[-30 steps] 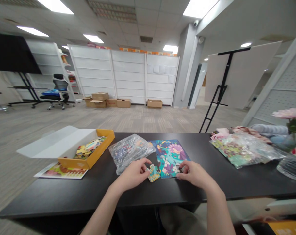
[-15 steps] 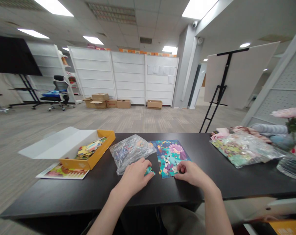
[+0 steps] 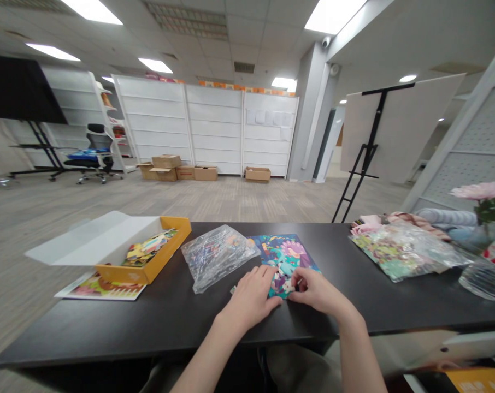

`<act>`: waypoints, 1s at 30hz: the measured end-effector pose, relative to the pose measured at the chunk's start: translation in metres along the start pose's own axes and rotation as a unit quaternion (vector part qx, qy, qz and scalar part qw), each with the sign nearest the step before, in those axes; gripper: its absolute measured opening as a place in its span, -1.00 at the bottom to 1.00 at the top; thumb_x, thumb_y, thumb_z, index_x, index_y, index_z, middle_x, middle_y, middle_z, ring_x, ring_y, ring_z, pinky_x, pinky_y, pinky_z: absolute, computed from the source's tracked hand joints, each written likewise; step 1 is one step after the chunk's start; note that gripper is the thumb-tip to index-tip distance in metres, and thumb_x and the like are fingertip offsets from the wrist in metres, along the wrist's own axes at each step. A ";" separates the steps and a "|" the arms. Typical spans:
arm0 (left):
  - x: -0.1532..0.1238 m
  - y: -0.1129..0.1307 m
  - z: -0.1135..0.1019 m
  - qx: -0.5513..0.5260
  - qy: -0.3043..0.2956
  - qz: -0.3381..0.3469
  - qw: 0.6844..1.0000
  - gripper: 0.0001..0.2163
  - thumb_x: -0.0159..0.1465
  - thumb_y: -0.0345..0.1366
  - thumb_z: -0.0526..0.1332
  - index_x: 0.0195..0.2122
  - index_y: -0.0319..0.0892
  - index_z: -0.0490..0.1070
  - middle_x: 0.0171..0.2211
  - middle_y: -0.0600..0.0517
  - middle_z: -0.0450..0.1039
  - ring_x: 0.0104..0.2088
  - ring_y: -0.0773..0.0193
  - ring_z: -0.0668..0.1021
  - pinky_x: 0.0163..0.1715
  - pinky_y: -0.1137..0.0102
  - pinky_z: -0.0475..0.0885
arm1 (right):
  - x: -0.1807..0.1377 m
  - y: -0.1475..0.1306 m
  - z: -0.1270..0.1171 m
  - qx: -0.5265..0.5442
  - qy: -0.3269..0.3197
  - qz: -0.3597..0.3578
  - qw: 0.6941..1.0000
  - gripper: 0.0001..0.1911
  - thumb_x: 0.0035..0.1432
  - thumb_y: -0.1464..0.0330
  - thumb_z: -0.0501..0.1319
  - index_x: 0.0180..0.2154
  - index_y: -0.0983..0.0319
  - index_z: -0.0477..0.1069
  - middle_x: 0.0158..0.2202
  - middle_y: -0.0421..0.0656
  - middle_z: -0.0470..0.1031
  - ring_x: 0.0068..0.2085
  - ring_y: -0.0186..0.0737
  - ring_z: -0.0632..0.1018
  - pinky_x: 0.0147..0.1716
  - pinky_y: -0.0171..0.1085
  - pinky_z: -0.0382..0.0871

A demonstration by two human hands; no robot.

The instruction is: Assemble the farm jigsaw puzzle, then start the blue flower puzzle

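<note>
A colourful jigsaw puzzle [image 3: 288, 252], mostly teal with pink, lies flat on the black table [image 3: 354, 305] in front of me. My left hand [image 3: 253, 295] rests palm down over the puzzle's near left corner, fingers pressed together on a puzzle piece that is almost wholly hidden beneath them. My right hand [image 3: 317, 289] is at the puzzle's near edge, thumb and fingers pinched on it at a whitish spot. The two hands almost touch.
A crumpled clear plastic bag [image 3: 217, 254] lies left of the puzzle. Further left is an open yellow box [image 3: 165, 256] with loose pieces, its white lid, and a printed sheet [image 3: 98, 288]. At the right are bagged puzzles [image 3: 399, 251], cloth and a flower vase [image 3: 487, 240].
My left hand carried a yellow and teal piece from the table left of the puzzle onto its near left corner. My right hand stayed at the near edge, shifting slightly left.
</note>
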State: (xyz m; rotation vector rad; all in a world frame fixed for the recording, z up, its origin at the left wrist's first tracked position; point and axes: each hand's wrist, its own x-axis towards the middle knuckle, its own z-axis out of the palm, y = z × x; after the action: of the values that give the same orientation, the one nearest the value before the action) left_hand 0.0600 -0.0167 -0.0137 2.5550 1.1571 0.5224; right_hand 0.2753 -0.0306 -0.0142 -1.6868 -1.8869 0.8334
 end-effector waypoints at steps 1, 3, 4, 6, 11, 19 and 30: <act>0.001 0.000 0.002 -0.004 -0.002 0.007 1.000 -0.50 0.28 -0.19 0.31 0.22 -0.05 0.24 0.13 -0.06 0.42 0.11 0.00 0.47 0.10 0.16 0.39 | 0.000 -0.002 0.001 0.037 -0.014 -0.009 0.999 -0.81 -0.04 0.41 0.33 -0.40 0.20 0.31 -0.51 -0.30 0.34 -0.46 -0.32 0.37 -0.44 -0.33 0.20; 0.001 0.001 0.003 -0.008 -0.008 0.028 1.000 -0.53 0.28 -0.22 0.31 0.20 -0.03 0.26 0.11 -0.03 0.44 0.08 0.02 0.50 0.07 0.16 0.41 | 0.000 -0.005 0.003 0.113 -0.040 -0.032 0.992 -0.83 0.01 0.36 0.30 -0.39 0.20 0.30 -0.50 -0.31 0.33 -0.46 -0.34 0.36 -0.44 -0.34 0.21; 0.001 0.002 0.004 -0.009 -0.006 0.036 0.999 -0.56 0.28 -0.23 0.31 0.17 -0.02 0.28 0.10 -0.02 0.44 0.06 0.03 0.52 0.06 0.17 0.42 | 0.000 -0.007 0.003 0.144 -0.048 -0.041 0.988 -0.82 0.04 0.33 0.30 -0.38 0.20 0.30 -0.49 -0.30 0.33 -0.46 -0.34 0.37 -0.44 -0.34 0.22; 0.000 0.003 0.003 -0.013 0.008 0.042 0.999 -0.57 0.26 -0.24 0.32 0.14 -0.02 0.31 0.12 -0.01 0.41 0.04 0.04 0.53 0.04 0.18 0.43 | 0.000 -0.010 0.004 0.184 -0.049 -0.053 0.980 -0.79 0.06 0.28 0.31 -0.37 0.20 0.30 -0.48 -0.30 0.34 -0.45 -0.34 0.38 -0.43 -0.34 0.23; -0.005 -0.003 -0.008 -0.034 0.044 0.038 0.998 -0.54 0.27 -0.25 0.31 0.19 -0.03 0.29 0.17 -0.04 0.34 0.03 0.09 0.54 0.05 0.22 0.46 | 0.004 -0.013 0.004 0.218 -0.026 -0.067 0.973 -0.72 0.07 0.18 0.33 -0.33 0.20 0.33 -0.46 -0.27 0.41 -0.43 -0.32 0.44 -0.40 -0.33 0.28; -0.026 -0.036 -0.034 -0.010 0.015 -0.030 0.999 -0.63 0.26 -0.19 0.33 0.08 -0.10 0.40 0.06 -0.06 0.50 0.08 0.02 0.51 0.10 0.15 0.41 | 0.018 0.018 0.009 -0.034 0.148 -0.047 0.987 -0.70 0.05 0.30 0.28 -0.13 0.20 0.46 -0.13 -0.11 0.54 -0.44 -0.31 0.46 -0.31 -0.23 0.38; -0.038 -0.039 -0.036 0.036 -0.025 -0.060 0.997 -0.69 0.27 -0.16 0.30 0.01 -0.10 0.45 0.02 -0.05 0.51 0.06 0.01 0.49 0.08 0.18 0.40 | 0.022 0.019 0.012 -0.075 0.112 -0.027 0.990 -0.79 0.07 0.31 0.26 -0.20 0.17 0.49 -0.23 -0.16 0.56 -0.35 -0.21 0.51 -0.28 -0.24 0.35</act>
State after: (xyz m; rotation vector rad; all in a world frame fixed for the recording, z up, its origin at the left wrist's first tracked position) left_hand -0.0049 -0.0168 -0.0053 2.5220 1.3230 0.3926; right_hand 0.2777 -0.0094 -0.0373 -1.7288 -1.8686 0.4668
